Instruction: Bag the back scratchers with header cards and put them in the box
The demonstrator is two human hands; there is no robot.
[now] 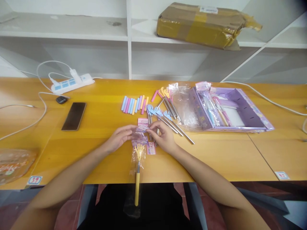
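Both hands meet over a small pink and purple card at the table's middle. My left hand pinches the left side of the card and its clear plastic. Thumb and forefinger of my right hand close on the card's right edge. Below them a yellow hand-shaped scratcher lies in a clear bag, its handle over the table's front edge. Another pink card is beside the bag. Blue scratcher heads on metal rods lie just beyond my right hand, partly hidden by it.
Several pastel tubes lie behind my hands. At the right, a purple box holds bagged scratchers, with clear bags beside it. A phone and a power strip are at the left. A taped carton sits on the shelf.
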